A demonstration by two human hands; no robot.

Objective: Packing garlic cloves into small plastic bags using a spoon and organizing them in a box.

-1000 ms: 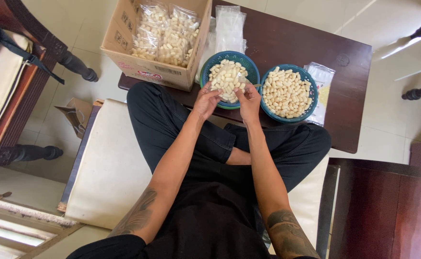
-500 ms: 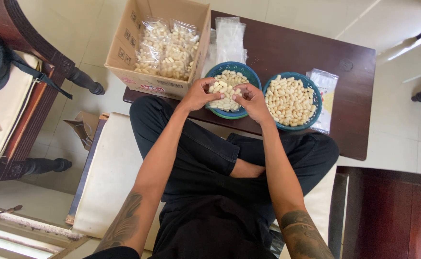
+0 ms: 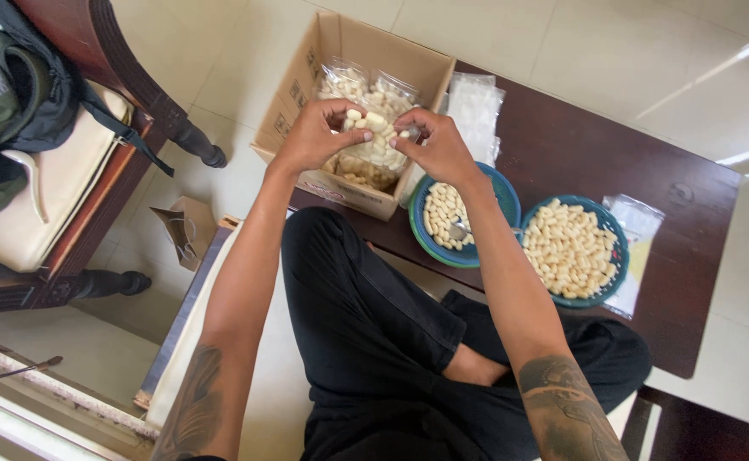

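Both hands hold up a small clear bag of pale peeled cloves [image 3: 380, 149] above the cardboard box [image 3: 299, 102]. My left hand [image 3: 316, 134] grips the bag's left top edge, my right hand [image 3: 439, 145] grips its right top edge. Below my right hand sits a blue bowl [image 3: 494, 192] of the same pale cloves with a metal spoon [image 3: 458, 229] in it. A second blue bowl [image 3: 611, 229], fuller, stands to its right. Filled clear bags [image 3: 342, 84] lie inside the box.
A stack of empty clear bags [image 3: 475, 107] lies on the dark wooden table [image 3: 614, 145] behind the bowls; more bags [image 3: 639, 220] lie right of the second bowl. A wooden chair [image 3: 110, 72] with a backpack [image 3: 3, 94] stands at left. A paper bag [image 3: 182, 229] sits on the tiled floor.
Both hands rose from the left bowl and moved left, lifting a filled bag over the cardboard box. The camera view shifted closer.
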